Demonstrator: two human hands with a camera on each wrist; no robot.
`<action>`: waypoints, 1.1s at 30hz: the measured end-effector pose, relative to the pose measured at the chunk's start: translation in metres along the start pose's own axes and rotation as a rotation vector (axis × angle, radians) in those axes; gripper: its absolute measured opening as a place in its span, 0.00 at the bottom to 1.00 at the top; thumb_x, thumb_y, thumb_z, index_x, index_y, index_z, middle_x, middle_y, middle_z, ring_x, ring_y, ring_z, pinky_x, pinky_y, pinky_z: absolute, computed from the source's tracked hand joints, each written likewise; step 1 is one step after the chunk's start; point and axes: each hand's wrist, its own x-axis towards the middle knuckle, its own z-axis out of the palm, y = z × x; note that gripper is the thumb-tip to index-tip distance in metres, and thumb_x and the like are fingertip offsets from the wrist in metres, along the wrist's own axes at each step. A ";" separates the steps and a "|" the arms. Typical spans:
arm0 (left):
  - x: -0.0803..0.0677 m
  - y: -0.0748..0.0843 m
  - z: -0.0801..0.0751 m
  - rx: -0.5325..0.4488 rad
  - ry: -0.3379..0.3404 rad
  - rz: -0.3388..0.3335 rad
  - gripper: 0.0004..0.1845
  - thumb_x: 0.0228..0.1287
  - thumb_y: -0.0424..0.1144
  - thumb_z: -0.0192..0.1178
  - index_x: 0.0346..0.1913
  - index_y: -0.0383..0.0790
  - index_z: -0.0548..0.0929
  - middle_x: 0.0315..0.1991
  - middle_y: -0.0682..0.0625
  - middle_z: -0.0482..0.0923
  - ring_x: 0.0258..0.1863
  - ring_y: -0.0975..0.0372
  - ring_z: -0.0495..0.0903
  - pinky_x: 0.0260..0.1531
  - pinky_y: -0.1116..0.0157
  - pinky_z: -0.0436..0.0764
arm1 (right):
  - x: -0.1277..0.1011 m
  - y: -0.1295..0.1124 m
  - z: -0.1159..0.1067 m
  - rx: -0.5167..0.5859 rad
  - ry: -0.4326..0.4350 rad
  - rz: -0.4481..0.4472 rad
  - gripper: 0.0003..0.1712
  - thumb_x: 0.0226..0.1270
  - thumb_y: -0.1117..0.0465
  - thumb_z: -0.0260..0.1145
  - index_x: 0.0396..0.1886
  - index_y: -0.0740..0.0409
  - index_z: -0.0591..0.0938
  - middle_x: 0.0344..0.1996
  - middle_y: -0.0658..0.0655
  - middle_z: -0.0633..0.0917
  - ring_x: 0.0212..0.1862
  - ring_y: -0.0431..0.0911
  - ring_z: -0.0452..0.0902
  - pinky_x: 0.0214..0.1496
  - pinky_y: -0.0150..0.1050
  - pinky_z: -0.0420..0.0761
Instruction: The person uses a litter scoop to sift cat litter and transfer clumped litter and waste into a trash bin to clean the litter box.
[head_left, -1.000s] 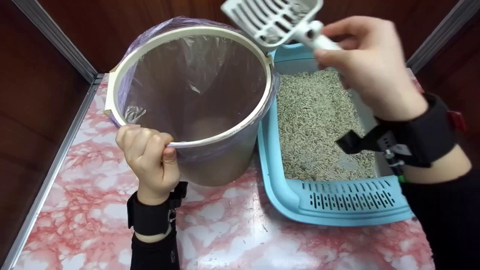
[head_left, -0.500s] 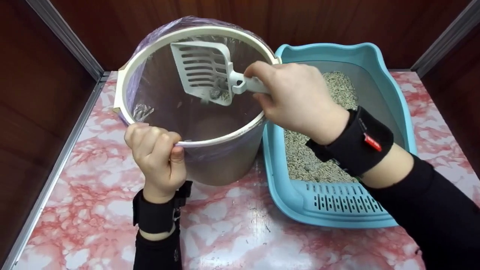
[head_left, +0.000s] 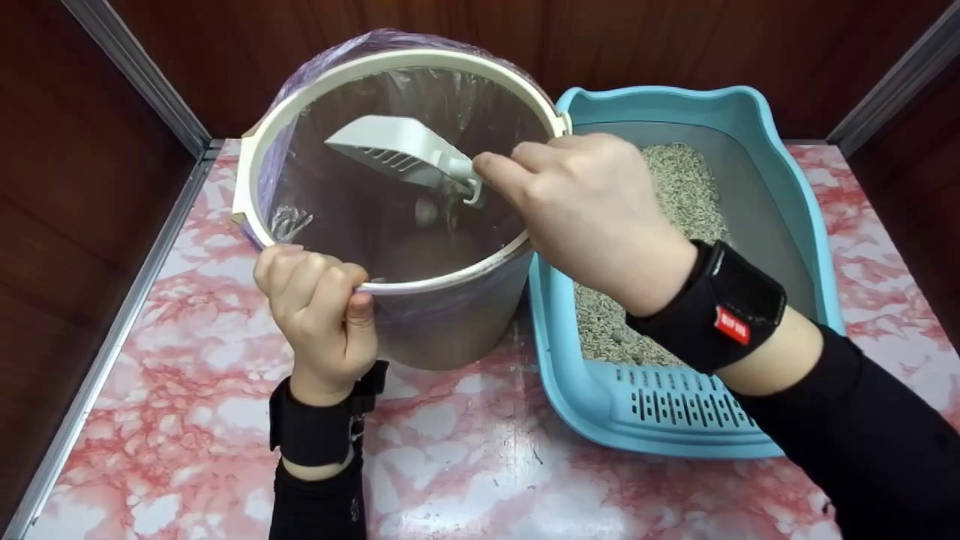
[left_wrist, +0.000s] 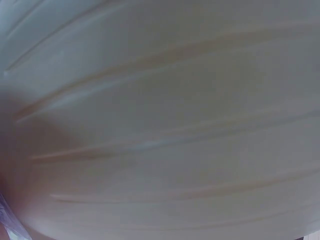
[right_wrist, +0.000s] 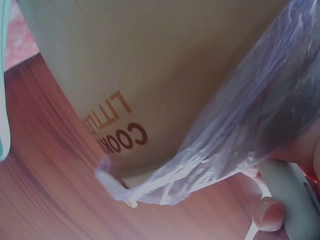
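Note:
A cream bin [head_left: 450,315] lined with a thin purple bag [head_left: 300,75] stands on the marble table. My left hand [head_left: 319,311] grips the bin's near rim, thumb inside. My right hand [head_left: 585,206] holds the handle of a white slotted scoop [head_left: 397,154], tipped face down over the bin's mouth, and a small clump [head_left: 426,211] is below it inside the bin. In the right wrist view the bin wall [right_wrist: 150,70], the bag [right_wrist: 240,135] and the scoop handle [right_wrist: 292,197] fill the frame. The left wrist view shows only the bin wall [left_wrist: 165,125], blurred.
A light blue litter tray [head_left: 675,420] with grey pellets [head_left: 679,176] sits right of the bin, touching it. The pink marble tabletop [head_left: 450,465] stretches toward me. Dark wood walls with metal corner strips [head_left: 135,82] close in the back and sides.
My right hand swung the scoop from above the tray to over the bin, then turned it from face up to face down. The left hand kept its grip on the rim.

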 end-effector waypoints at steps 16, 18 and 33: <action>-0.001 0.000 0.001 -0.001 0.007 0.002 0.33 0.76 0.58 0.45 0.16 0.36 0.68 0.15 0.44 0.60 0.24 0.50 0.58 0.43 0.55 0.60 | -0.002 -0.004 0.002 -0.021 0.103 -0.029 0.08 0.73 0.56 0.62 0.41 0.43 0.88 0.22 0.53 0.80 0.25 0.53 0.71 0.27 0.44 0.65; -0.001 0.000 0.001 -0.002 0.007 0.001 0.33 0.76 0.58 0.46 0.16 0.36 0.68 0.15 0.44 0.60 0.24 0.50 0.58 0.43 0.55 0.60 | -0.005 -0.003 0.003 0.031 0.119 0.040 0.10 0.74 0.58 0.62 0.45 0.43 0.89 0.22 0.53 0.81 0.23 0.52 0.72 0.24 0.43 0.66; 0.000 0.000 -0.001 0.002 0.007 -0.002 0.34 0.75 0.58 0.46 0.16 0.36 0.67 0.14 0.44 0.59 0.23 0.50 0.58 0.43 0.55 0.61 | -0.052 0.052 -0.019 1.017 0.365 0.860 0.18 0.57 0.71 0.74 0.49 0.58 0.87 0.32 0.53 0.91 0.25 0.39 0.79 0.27 0.28 0.74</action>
